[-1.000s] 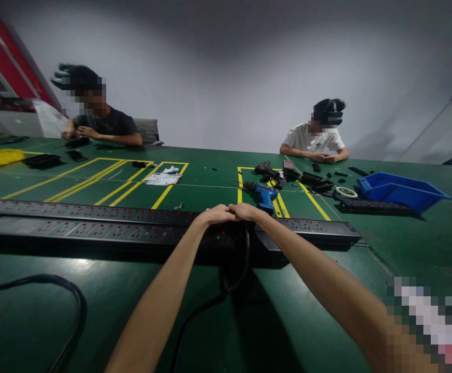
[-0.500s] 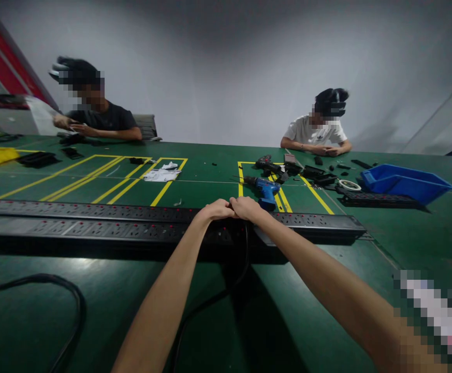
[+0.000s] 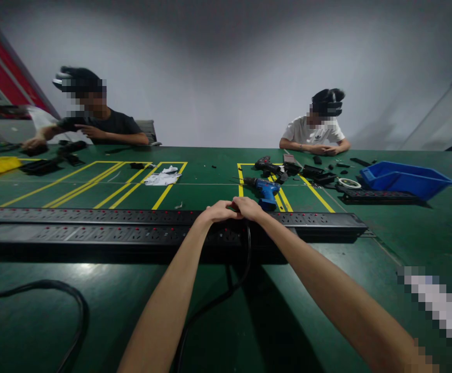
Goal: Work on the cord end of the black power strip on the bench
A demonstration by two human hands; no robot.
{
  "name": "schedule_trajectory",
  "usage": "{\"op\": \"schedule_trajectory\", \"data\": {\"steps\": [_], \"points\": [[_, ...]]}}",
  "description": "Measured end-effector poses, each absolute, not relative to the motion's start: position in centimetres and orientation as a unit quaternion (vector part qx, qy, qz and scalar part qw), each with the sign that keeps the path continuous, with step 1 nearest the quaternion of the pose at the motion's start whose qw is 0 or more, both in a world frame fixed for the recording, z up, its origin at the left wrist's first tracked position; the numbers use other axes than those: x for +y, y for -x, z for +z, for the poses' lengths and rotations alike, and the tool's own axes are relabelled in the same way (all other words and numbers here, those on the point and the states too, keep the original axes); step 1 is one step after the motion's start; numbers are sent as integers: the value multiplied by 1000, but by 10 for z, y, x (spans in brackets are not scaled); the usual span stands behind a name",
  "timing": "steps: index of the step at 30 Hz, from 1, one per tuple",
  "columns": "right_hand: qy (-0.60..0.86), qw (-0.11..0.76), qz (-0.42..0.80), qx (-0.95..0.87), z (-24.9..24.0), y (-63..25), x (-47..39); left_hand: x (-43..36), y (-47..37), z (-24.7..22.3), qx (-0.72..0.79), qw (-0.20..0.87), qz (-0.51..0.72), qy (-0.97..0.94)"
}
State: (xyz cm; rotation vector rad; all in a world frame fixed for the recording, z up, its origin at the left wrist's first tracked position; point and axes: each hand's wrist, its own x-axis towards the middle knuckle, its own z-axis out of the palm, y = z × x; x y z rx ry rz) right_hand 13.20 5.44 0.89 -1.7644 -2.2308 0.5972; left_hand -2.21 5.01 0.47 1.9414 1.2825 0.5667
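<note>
Presently, the left hand (image 3: 221, 211) and right hand (image 3: 248, 208) meet with curled fingers above 2 power strips (image 3: 93, 233) on the green table (image 3: 109, 305); I cannot tell what they grasp. If the left forearm (image 3: 167, 295) snags the black power cable (image 3: 248, 254), its pull could perhaps shift them.

You face a grey wall (image 3: 218, 93) across a glossy green table (image 3: 206, 194), a chair (image 3: 147, 127) beyond its far edge.

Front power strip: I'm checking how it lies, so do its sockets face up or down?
Up: the front power strip shows sockets along its top.
</note>
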Motion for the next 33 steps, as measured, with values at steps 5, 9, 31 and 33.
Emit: {"op": "schedule_trajectory", "data": {"steps": [5,9,31,33], "points": [[586,301,295,-692,-2,-136,60,47,23,1,498,376,263,-736],[539,401,400,-623,3,-149,61,47,22,3,504,390,237,-733],[579,253,159,-759,-1,-198,14,1,12,11,482,154,202,-838],[566,256,170,-765,-1,-200,14,-3,10,12,484,138,198,-841]]}}
